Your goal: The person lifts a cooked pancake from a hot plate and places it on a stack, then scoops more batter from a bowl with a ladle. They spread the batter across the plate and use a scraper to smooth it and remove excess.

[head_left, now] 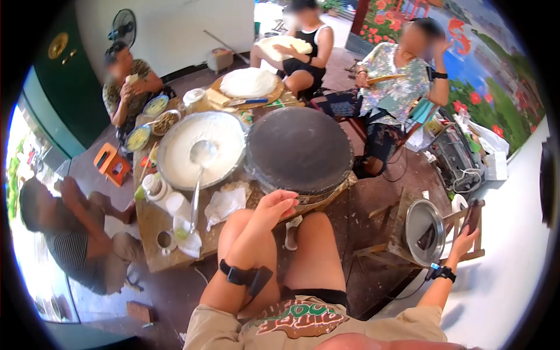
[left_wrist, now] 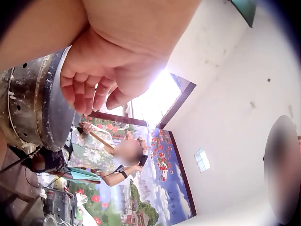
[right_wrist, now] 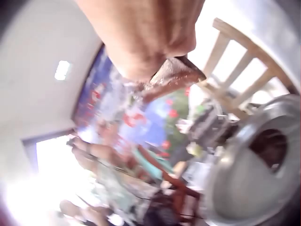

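My right hand (head_left: 464, 242) grips a dark brown flat-sided piece (head_left: 473, 215), wet-looking in the right wrist view, whose exact kind I cannot tell. It is raised beside a metal basin (head_left: 410, 252) that sits on a wooden chair. A dark flat piece (head_left: 426, 237) lies in the basin's liquid. My left hand (head_left: 277, 205) hangs loosely curled over my knees, holding nothing, just at the near edge of a round dark griddle (head_left: 300, 149). Left of the griddle, a big bowl of pale batter (head_left: 184, 140) has a ladle (head_left: 203, 153) in it.
White bottles (head_left: 156, 188), a crumpled white cloth (head_left: 226, 205) and a metal cup (head_left: 165, 240) crowd the table's near left. Behind are a pile of thin pancakes (head_left: 249, 83) and bowls of fillings (head_left: 166, 122). Several people sit around. A wooden chair back (right_wrist: 244, 56) rises beside the basin.
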`<act>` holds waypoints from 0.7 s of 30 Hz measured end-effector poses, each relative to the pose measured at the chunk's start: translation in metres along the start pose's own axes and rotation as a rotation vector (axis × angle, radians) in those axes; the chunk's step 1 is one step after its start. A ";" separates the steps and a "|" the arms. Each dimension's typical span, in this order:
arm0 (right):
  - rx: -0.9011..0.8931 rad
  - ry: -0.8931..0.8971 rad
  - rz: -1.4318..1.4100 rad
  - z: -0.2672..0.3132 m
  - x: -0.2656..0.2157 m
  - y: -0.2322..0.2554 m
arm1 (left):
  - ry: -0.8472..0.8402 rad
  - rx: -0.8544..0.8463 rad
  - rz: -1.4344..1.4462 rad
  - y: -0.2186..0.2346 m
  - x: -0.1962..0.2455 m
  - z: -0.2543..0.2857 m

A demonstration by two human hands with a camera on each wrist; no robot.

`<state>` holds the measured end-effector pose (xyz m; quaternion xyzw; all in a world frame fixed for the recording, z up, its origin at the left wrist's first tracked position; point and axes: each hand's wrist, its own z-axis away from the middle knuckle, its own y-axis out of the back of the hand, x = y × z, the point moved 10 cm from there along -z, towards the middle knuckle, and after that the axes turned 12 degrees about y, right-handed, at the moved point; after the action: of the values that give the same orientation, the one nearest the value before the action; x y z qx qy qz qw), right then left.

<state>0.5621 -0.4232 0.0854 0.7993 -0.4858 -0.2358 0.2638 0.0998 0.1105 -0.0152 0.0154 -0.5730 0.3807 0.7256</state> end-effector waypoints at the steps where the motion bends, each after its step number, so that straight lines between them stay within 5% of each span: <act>1: -0.061 0.055 0.042 0.019 0.010 -0.029 | 0.006 0.034 -0.054 -0.004 0.010 0.014; 3: -0.740 0.070 0.239 0.077 -0.004 -0.086 | 0.003 0.103 -0.173 -0.012 0.043 0.044; 5: -0.564 -0.040 0.078 0.084 0.004 -0.085 | -0.195 0.063 -0.339 0.016 0.066 0.063; 7: -0.189 0.023 0.035 0.077 0.011 -0.068 | -0.289 0.325 -0.499 0.061 0.103 0.102; 9: -0.250 -0.030 0.025 0.084 0.027 -0.074 | -0.256 0.652 -0.549 0.134 0.106 0.121; 12: -0.310 -0.172 0.078 0.099 0.050 -0.079 | -0.037 0.811 -1.117 0.205 0.070 0.129; 13: -0.236 -0.195 0.078 0.103 0.065 -0.081 | 0.194 0.728 -1.143 0.224 0.044 0.123; 19: -0.371 -0.274 0.035 0.126 0.064 -0.083 | 0.410 0.678 -0.804 0.254 0.001 0.097; 21: -0.307 -0.295 -0.022 0.126 0.060 -0.077 | 0.343 0.633 -0.391 0.273 -0.024 0.078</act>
<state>0.5575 -0.4719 -0.0666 0.7116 -0.4690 -0.4244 0.3058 -0.1210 0.2552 -0.1220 0.2830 -0.2845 0.3901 0.8287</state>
